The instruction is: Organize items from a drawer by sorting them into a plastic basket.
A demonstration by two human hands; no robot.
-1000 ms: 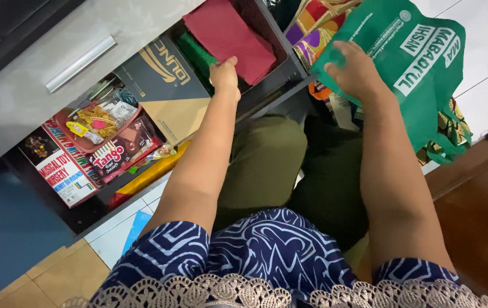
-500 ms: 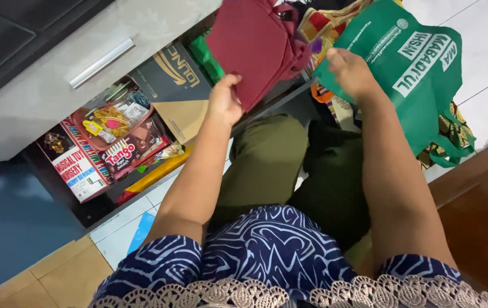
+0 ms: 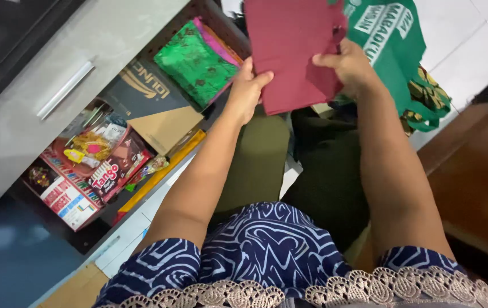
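A flat maroon fabric bag (image 3: 289, 45) is held up in front of me, over my lap. My left hand (image 3: 247, 94) grips its lower left edge. My right hand (image 3: 349, 67) grips its right side near the handle. Behind the right hand lies a green fabric bag with white print (image 3: 395, 40). Left of the maroon bag, an open dark drawer (image 3: 107, 228) holds a folded green patterned cloth (image 3: 197, 61) with a pink layer beneath it.
The drawer also holds a dark box with gold print (image 3: 141, 88), a tan cardboard piece (image 3: 167, 126), snack packets (image 3: 110, 171) and a red-and-white box (image 3: 67, 199). A grey drawer front with a metal handle (image 3: 64, 90) sits above. Patterned cloth (image 3: 426, 94) lies on white tiles; brown wood (image 3: 478, 182) on the right.
The maroon bag was lifted out of the drawer and carried right, uncovering the green patterned cloth. My right hand let go of the green bag and took hold of the maroon one.
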